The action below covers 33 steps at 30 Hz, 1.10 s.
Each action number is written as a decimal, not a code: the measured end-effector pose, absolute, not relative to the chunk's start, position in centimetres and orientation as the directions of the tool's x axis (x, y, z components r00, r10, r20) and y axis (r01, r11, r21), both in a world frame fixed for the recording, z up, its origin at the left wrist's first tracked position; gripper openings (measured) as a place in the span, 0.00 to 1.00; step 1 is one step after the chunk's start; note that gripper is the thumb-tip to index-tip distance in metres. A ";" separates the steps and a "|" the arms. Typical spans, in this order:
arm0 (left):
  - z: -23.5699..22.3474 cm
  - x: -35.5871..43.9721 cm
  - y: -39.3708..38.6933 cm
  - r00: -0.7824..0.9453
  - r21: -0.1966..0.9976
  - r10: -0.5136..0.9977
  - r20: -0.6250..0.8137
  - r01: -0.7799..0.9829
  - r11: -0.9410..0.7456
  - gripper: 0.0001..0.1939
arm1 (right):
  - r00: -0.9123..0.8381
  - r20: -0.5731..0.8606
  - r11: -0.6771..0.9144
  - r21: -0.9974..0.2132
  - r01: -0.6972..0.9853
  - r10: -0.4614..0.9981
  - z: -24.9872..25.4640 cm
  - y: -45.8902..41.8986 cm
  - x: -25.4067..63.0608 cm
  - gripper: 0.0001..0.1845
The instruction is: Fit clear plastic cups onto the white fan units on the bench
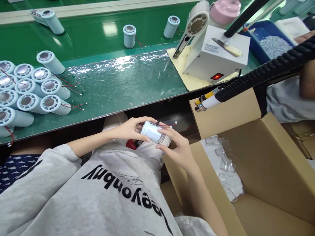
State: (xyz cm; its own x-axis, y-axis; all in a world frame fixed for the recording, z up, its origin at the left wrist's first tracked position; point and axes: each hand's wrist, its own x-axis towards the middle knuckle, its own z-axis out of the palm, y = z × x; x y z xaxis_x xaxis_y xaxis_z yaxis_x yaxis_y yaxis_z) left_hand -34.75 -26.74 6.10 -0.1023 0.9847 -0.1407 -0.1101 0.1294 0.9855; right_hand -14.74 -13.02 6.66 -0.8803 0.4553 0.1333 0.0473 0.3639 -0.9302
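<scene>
Left: a cluster of pale blue cylinders (26,86) stands packed on the green bench (118,83), thin red leads trailing from several. Beyond it, on the green surface, 2 similar cylinders (129,37) stand apart from each other.

Centre: my left hand (130,128) enters from the left with the forearm nearly level, its thumb along the near side and its fingers curled behind the held cylinder (150,131). This cylinder lies on its side above my lap, just below the bench edge, its red leads and white connector at the upper right. My right hand (179,149) comes up from below, thumb and fingers narrowed about the right end; both hands grasp the same piece.

Right: a white device (202,60) with a lit red switch (217,77) rests on a yellow sheet (178,67). Below it, beside my right forearm, an open cardboard box (268,160) contains clear plastic pieces (227,165) on white sheeting (237,190) along its left side. Higher up, a blue bin (267,25) holds many small pale pieces (274,46), too fine to identify. At the far edge, a co-worker's hand (305,37) is partly visible.
</scene>
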 end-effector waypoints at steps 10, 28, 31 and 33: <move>7.6 -34.8 -27.3 -0.045 0.994 0.994 -0.101 -0.040 0.099 0.40 | -0.887 0.144 0.341 -0.940 0.015 0.438 6.2 -13.6 -13.6 0.21; 7.6 -35.2 -27.8 0.042 0.992 0.997 0.062 0.103 -0.066 0.36 | -0.874 -0.172 -0.120 -0.984 0.131 0.454 6.9 -14.0 -14.3 0.25; 7.6 -35.3 -27.8 0.039 0.990 0.997 0.068 0.121 -0.073 0.36 | -0.860 -0.218 -0.151 -0.974 0.166 0.461 6.8 -14.1 -14.5 0.25; 7.5 -35.3 -27.8 0.042 0.988 0.996 0.073 0.132 -0.078 0.35 | -0.856 -0.252 -0.191 -0.964 0.182 0.452 6.6 -14.2 -14.6 0.24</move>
